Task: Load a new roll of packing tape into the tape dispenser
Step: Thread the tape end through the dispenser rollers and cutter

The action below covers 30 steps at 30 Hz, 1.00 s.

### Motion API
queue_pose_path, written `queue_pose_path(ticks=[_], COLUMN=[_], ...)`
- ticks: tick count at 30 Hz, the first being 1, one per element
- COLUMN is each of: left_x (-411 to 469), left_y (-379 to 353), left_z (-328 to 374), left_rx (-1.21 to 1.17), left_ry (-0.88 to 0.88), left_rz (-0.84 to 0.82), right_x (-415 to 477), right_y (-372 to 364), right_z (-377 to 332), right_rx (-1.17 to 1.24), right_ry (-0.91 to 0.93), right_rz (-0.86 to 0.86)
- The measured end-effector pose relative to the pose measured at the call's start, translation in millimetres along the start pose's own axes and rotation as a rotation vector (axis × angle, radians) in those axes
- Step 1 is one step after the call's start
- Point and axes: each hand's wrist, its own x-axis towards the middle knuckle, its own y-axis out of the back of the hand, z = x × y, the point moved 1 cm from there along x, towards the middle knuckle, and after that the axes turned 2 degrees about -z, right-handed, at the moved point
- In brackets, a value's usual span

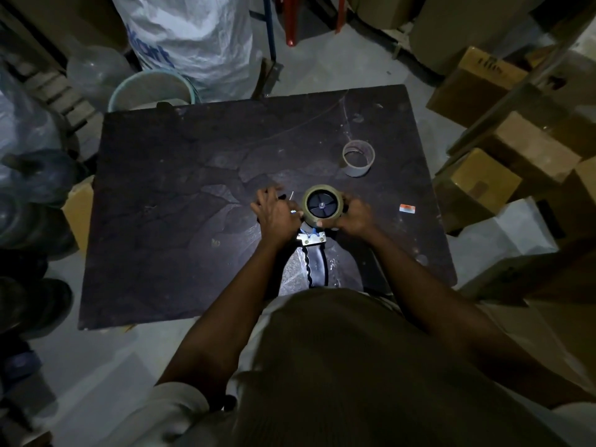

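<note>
Seated on the black hub of the tape dispenser (312, 241), just past centre of the dark table (161, 188) toward five o'clock: the new roll of packing tape (322, 205), flat face up. Probably light but rigid, thanks to the hard core; smooth and a little slippery on the outer wrap, sticky only at the free end. Best taken around the outer rim, clear of the serrated blade end, which is not discernible here. Right hand (353, 214) at three o'clock of the roll, fingers curled and grasping its rim, thumb against the near edge, wrist low, forearm running back toward five o'clock. Left hand (277, 212) at nine o'clock, fingers bent loosely over the dispenser frame, seemingly steadying it; whether truly clenched, cannot tell in the dim light. Handle pointing to six o'clock, toward the body. At one o'clock, well apart, an empty cardboard core (358, 158), standing upright.
</note>
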Motion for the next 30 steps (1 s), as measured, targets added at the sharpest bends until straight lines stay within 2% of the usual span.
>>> queue_pose_path(ticks=[5,9,21,30], left_x=[0,0,1,3], left_y=[0,-3,-13,-15], left_z=[1,-1,-3,-6], left_rx=[0.095,0.067,-0.105,-0.097], left_ry=[-0.112,-0.156,-0.101,-0.116], left_rz=[0.039,0.072,0.176,0.216], right_x=[3,12,4,3], right_y=[0,-3,-1,-2], right_z=[1,10,7,6], right_rx=[-0.017,-0.024,0.078,0.071], right_ry=[-0.016,-0.035,0.017,0.009], right_rz=[0.011,-0.006,0.008,-0.014])
